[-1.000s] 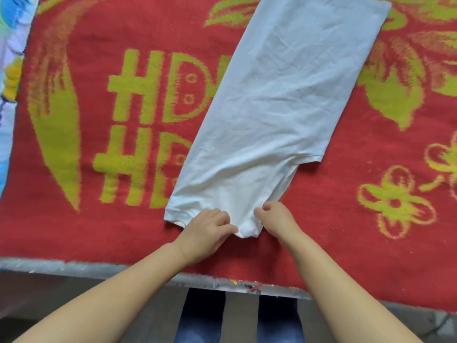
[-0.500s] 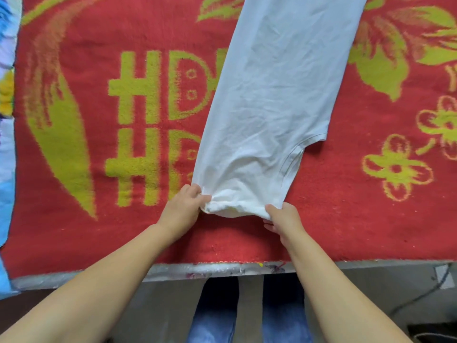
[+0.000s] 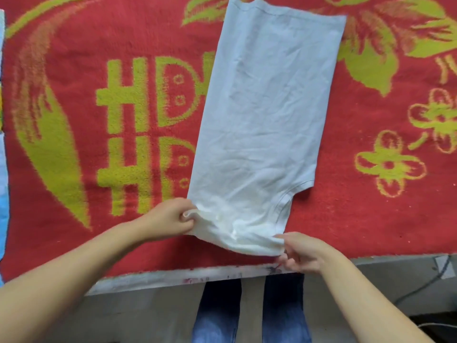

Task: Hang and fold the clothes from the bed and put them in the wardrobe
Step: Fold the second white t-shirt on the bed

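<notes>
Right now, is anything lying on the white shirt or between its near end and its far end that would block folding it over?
Nothing visible does. The left hand and right hand already pinch the near end of the white shirt, and its upper surface is bare up to the far edge. Only the red blanket lies under it. The wardrobe is out of view.

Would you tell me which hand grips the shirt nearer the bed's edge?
The right hand: it pinches the white shirt by the mattress edge; the left hand grips it farther in.
</notes>
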Tool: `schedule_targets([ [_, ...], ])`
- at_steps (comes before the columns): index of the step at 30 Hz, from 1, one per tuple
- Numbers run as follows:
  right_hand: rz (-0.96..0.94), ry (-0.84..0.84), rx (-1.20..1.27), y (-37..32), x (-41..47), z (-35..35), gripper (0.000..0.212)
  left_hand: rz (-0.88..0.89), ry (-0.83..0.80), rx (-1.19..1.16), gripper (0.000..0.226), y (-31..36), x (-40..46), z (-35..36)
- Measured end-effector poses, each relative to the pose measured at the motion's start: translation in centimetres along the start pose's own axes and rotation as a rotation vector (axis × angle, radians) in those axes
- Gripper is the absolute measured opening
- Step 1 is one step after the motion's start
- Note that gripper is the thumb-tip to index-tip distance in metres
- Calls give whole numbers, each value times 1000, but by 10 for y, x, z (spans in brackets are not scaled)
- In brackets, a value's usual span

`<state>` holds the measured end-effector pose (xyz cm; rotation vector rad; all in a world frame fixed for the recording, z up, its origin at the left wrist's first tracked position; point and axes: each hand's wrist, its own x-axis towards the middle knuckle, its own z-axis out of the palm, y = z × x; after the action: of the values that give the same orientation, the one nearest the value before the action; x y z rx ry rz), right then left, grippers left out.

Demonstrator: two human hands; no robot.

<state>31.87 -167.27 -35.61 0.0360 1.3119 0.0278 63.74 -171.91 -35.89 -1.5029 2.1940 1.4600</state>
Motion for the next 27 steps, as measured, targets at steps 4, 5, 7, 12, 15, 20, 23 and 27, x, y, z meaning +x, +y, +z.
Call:
schedule_targets([
  [4, -81, -182, 676, -60, -13, 0, 15, -64, 248, -286, 9, 19, 68, -72],
  [5, -134, -121, 738, -74, -14, 3, 22, -87, 289, -253, 13, 21, 88, -84],
  [7, -286, 95, 691, -94, -12, 12, 28, -239, 376, -143, 44, 27, 122, -95],
  [12, -977, 659, -410, -75, 8, 37, 30, -65, 639, 285, 53, 53, 115, -41],
  [15, -1018, 727, -1288, -33, 30, 44, 68, 100, 414, 583, 75, 48, 69, 29],
  [20, -737, 880, -1707, -36, 58, 26, 90, -19, 236, 764, 71, 24, 68, 46],
  [23, -698, 906, -1703, -62, 54, 19, 75, -21, 92, 826, 70, 14, 91, 24],
  [27, -654, 699, -1750, -68, 33, 14, 79, -51, -121, 799, 76, 32, 85, 7],
])
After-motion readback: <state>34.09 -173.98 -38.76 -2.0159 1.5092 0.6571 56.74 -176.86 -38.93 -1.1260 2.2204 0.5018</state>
